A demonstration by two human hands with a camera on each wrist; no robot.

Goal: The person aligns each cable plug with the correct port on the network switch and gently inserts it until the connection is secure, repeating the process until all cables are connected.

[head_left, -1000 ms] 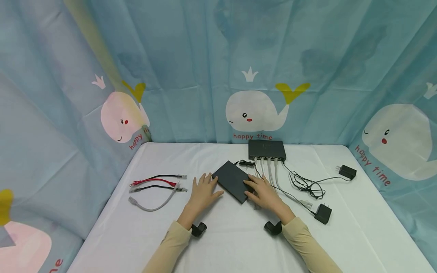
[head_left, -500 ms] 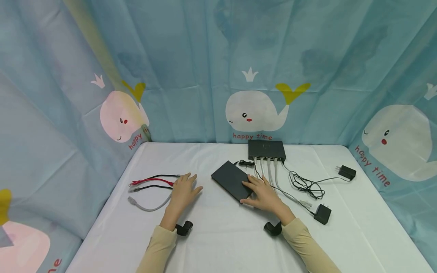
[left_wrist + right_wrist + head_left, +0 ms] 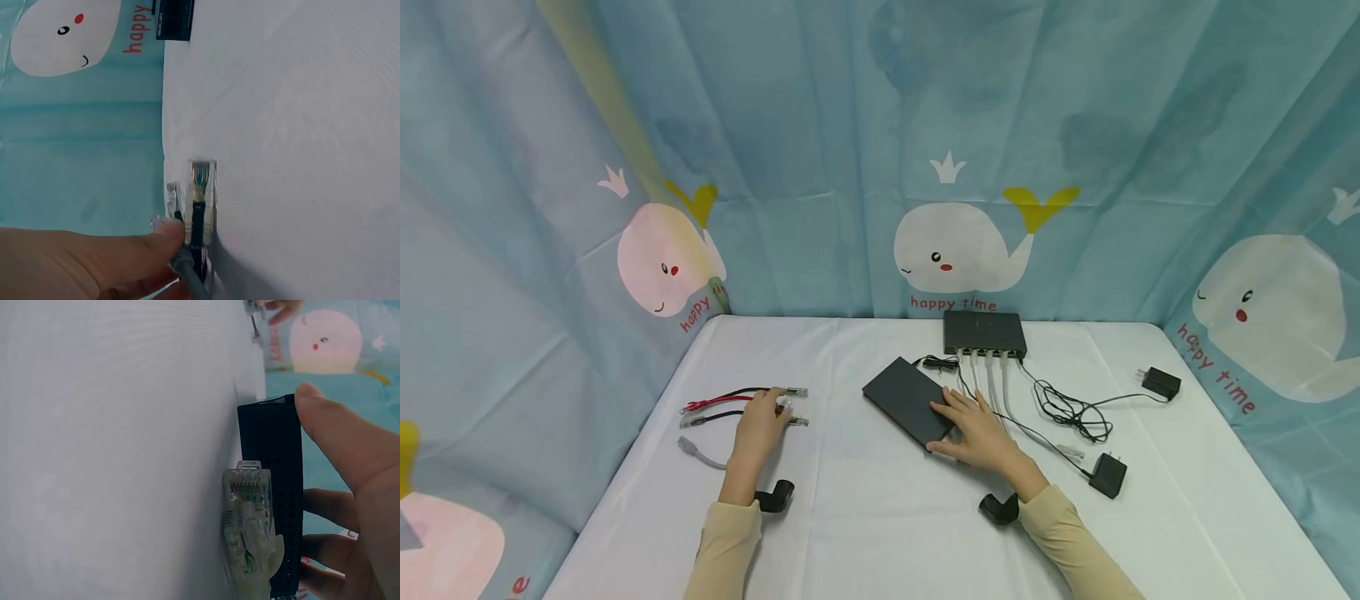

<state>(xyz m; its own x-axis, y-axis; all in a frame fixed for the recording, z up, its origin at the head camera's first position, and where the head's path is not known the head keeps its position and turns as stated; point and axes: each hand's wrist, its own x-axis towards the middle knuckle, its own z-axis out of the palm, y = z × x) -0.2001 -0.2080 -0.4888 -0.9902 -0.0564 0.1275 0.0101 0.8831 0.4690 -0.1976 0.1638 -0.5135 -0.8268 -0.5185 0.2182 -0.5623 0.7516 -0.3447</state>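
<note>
My left hand pinches the plug end of a short grey network cable between thumb and fingers; the hand covers part of the cable. In the left wrist view the grey cable bends just past the thumb, beside a clear plug on a black cable. Under and around this hand lie a red cable and black network cables. My right hand rests with extended fingers on a flat black box, its thumb at the near corner. Clear network plugs lie beside that box.
A black network switch with several pale cables in its ports stands at the back. Two black power adapters and a coiled black cord lie on the right of the white table. A whale-print curtain hangs behind.
My left hand has left the black box, moved left to the cables and taken hold of the grey cable. The right hand stays at the box, its thumb shifted to the near corner.
</note>
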